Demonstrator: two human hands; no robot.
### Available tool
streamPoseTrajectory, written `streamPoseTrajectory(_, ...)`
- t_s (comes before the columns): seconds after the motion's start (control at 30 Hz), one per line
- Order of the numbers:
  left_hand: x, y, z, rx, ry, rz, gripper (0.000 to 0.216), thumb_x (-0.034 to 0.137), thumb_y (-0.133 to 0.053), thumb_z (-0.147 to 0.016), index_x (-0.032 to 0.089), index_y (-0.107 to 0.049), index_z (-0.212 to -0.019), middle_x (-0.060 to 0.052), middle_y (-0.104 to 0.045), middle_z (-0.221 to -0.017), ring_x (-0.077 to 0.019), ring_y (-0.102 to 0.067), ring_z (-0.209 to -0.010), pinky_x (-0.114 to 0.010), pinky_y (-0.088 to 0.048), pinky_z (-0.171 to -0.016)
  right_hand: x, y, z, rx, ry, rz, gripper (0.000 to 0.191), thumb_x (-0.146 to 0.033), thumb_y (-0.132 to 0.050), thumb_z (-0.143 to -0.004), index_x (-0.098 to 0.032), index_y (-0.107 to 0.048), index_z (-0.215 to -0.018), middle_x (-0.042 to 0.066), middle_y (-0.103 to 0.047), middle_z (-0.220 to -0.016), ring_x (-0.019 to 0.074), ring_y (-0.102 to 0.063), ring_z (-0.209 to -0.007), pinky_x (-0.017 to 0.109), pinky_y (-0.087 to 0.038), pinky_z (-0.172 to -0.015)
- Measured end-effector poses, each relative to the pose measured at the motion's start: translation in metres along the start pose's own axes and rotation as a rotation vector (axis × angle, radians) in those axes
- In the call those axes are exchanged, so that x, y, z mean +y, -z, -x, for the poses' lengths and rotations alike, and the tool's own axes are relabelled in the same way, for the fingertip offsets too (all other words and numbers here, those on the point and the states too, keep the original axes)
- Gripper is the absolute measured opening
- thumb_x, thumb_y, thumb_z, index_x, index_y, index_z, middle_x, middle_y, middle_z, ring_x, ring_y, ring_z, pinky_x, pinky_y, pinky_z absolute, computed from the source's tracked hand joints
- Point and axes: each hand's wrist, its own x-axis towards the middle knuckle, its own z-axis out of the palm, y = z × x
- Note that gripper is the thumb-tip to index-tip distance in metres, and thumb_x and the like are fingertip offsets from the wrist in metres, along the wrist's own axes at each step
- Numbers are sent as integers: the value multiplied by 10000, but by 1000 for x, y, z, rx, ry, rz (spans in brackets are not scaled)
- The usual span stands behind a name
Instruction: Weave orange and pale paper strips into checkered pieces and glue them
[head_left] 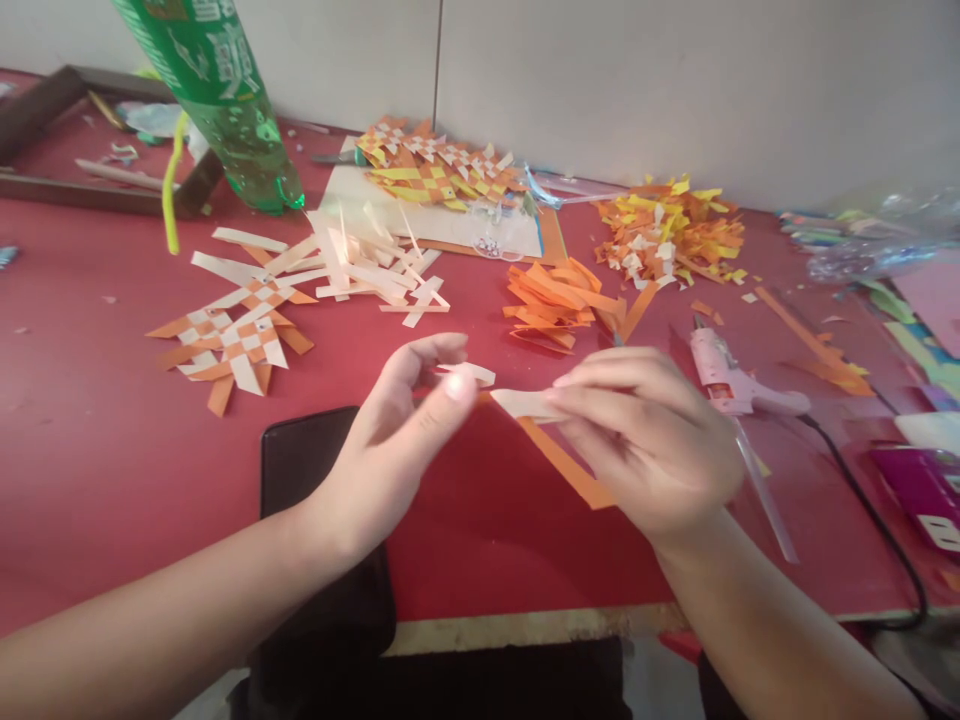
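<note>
My left hand is raised above the table, its thumb and fingers closed round a short cream paper strip. Beside it my right hand pinches another cream paper strip, whose free end points at the left thumb. An orange paper strip slants below the right fingers; I cannot tell whether it is held or joined to the cream one. Further off lie a pile of orange strips and a pile of cream strips. Woven orange-and-cream paper fish rest at the left.
A green bottle stands at the back left near a dark frame. A pink glue gun with a black cord lies right. Paper scraps and more woven pieces sit behind. A black flat device lies under my left arm.
</note>
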Motion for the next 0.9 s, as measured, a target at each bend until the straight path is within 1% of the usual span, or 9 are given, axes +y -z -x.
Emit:
streamPoseTrajectory(0.1, -3, 2, -1, 51, 60, 67, 357, 556, -583, -897, 234, -621, -1046, -24, -648, -980, -133, -564, -791, -242, -459, -716, 4, 4, 2, 55, 143, 139, 297, -95, -701, -810, -345, -722, -968, 13, -714, -918, 203, -661, -872, 383, -556, -744)
streamPoseTrajectory(0.27, 5, 2, -1, -328, 343, 104, 459, 586, -668, -812, 196, -658, -1055, -35, -624, -868, -114, -520, -649, -227, -424, -551, 12, 6, 5, 155, 269, 150, 275, -107, -752, -770, -301, -733, -964, 22, -699, -953, 210, -658, -862, 372, -549, -687)
streamPoseTrajectory(0.37, 12, 1, -3, -431, 469, 200, 544, 503, -774, -743, 214, -595, -1167, -3, -603, -745, -115, -543, -594, -197, -425, -470, 15, 6, 5, 192, 333, 212, 275, -132, -764, -769, -318, -729, -967, 7, -693, -953, 199, -651, -857, 359, -546, -676)
streamPoseTrajectory(0.53, 12, 1, -6, -446, 467, 259, 576, 330, -835, -705, 216, -579, -1208, -10, -630, -788, -124, -604, -652, -210, -538, -544, 10, 9, 5, 127, 233, 187, 327, -129, -778, -754, -359, -702, -974, 13, -677, -925, 216, -653, -874, 370, -555, -695)
streamPoseTrajectory(0.67, 8, 1, -4, -408, 378, 189, 467, 221, -818, -733, 235, -627, -1158, 27, -615, -733, -99, -606, -679, -225, -545, -691, 9, 8, 2, 125, 280, 175, 322, -112, -749, -755, -335, -698, -982, 40, -653, -992, 234, -645, -920, 404, -559, -767)
streamPoseTrajectory(0.73, 8, 0, -1, -376, 310, 152, 370, 200, -803, -756, 233, -653, -1093, 22, -654, -778, -86, -614, -700, -213, -524, -733, 11, 5, 1, 205, 181, 71, 413, -113, -700, -772, -320, -659, -1127, 70, -630, -1081, 251, -640, -983, 416, -562, -808)
streamPoseTrajectory(0.8, 7, -2, 0, -319, 249, 147, 279, 198, -798, -765, 225, -668, -1011, 8, -686, -861, -93, -630, -755, -217, -519, -761, 12, 0, 2, 279, -51, -163, 425, -197, -649, -821, -299, -603, -1231, 93, -608, -1150, 257, -636, -1019, 417, -568, -827)
streamPoseTrajectory(0.83, 7, -3, 1, -291, 223, 154, 252, 198, -798, -764, 220, -667, -978, 4, -692, -888, -98, -635, -769, -222, -521, -765, 12, -1, 3, 260, -160, -307, 372, -263, -612, -861, -287, -602, -1232, 93, -620, -1140, 253, -642, -1011, 414, -573, -825)
streamPoseTrajectory(0.9, 6, -4, 1, -251, 183, 159, 233, 195, -802, -759, 208, -655, -939, 3, -692, -900, -99, -634, -753, -228, -524, -750, 9, -3, 3, 106, -313, -559, 288, -376, -524, -931, -272, -652, -1167, 73, -676, -1052, 237, -667, -963, 405, -579, -823)
